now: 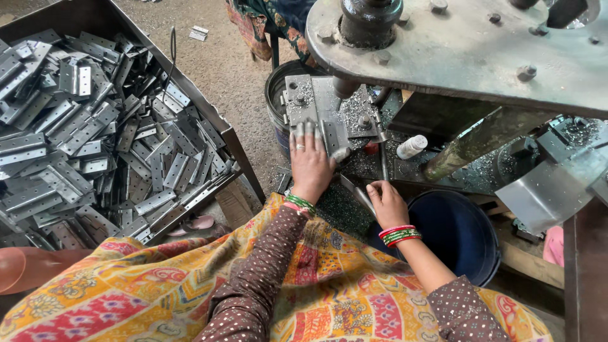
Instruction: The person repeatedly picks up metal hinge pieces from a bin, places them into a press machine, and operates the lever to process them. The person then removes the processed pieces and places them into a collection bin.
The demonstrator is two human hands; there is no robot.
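Steel hinge [332, 136] lies under the flat, spread left hand [310, 166] on the press; right hand [387, 204] grips a lever [382, 158], fingers closed.

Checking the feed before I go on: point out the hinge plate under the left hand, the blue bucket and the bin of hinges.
hinge plate [330, 136], head view, bare metal beside the fingers.
blue bucket [457, 233], head view, inner wall.
bin of hinges [244, 155], head view, right rim.

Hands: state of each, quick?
Left hand: open, flat, pressing a hinge on the jig.
Right hand: closed on a thin metal rod.
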